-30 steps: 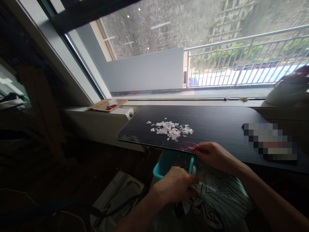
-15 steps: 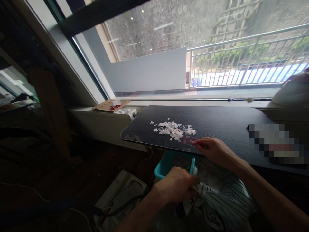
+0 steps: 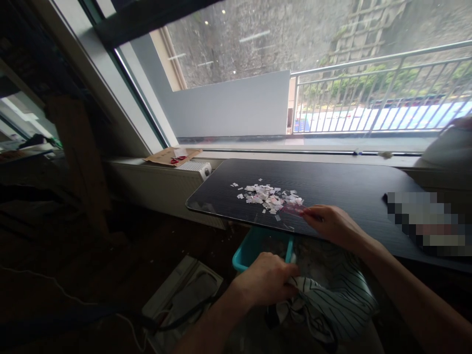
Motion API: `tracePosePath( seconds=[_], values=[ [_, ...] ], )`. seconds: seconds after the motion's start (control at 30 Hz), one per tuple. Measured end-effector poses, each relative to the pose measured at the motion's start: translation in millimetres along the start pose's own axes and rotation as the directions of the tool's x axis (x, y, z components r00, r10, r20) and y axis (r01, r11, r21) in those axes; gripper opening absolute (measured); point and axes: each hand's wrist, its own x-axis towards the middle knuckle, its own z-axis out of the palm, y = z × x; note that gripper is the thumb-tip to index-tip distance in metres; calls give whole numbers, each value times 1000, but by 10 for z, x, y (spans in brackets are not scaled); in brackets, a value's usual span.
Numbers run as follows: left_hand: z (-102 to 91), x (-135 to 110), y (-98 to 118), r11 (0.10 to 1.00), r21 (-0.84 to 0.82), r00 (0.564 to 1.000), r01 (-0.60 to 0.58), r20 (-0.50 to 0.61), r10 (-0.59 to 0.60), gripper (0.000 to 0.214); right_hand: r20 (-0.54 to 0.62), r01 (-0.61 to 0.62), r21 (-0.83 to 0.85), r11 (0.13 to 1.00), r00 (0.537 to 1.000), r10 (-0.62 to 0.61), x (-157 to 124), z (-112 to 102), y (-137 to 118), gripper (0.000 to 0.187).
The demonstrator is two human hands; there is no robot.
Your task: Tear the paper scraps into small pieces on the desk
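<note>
A heap of small white and pink paper scraps [image 3: 271, 196] lies on a black table [image 3: 332, 187]. My right hand [image 3: 332, 223] pinches a small pink translucent scoop [image 3: 293, 209] whose edge touches the near side of the heap. Below the table's front edge, my left hand [image 3: 267, 282] is closed on the handle of a teal plastic bin [image 3: 254, 243]. A white cloth with black stripes [image 3: 332, 300] lies under both forearms.
A blurred-out object [image 3: 427, 221] sits at the table's right. Beyond the table are a window sill, a white radiator [image 3: 191, 169] with cardboard [image 3: 171, 157] on it, and a balcony railing outside. Cables and a flat grey item [image 3: 177, 300] lie on the dark floor at left.
My right hand has slid the pink scoop away from the table's front edge up to the paper heap. My left hand has stayed on the teal bin.
</note>
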Motion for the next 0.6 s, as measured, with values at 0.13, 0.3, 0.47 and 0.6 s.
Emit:
tracePosePath(
  seconds=[0.13, 0.3, 0.47, 0.6],
  values=[
    [7, 5, 11, 1000, -11, 1000, 12, 16, -12, 18, -28, -79, -97, 992, 997, 77, 60, 22, 119, 37],
    [-3, 17, 13, 1000, -9, 1000, 10, 24, -10, 19, 51, 6, 1, 1000, 999, -6, -20, 34, 39, 39],
    [-12, 26, 25, 1000, 9, 1000, -1, 15, 1, 19, 45, -15, 34, 999, 999, 13, -26, 58, -101, 43],
    [-30, 30, 33, 999, 33, 1000, -9, 24, 8, 18, 104, 38, 81, 996, 993, -47, -24, 83, -161, 43]
  ],
)
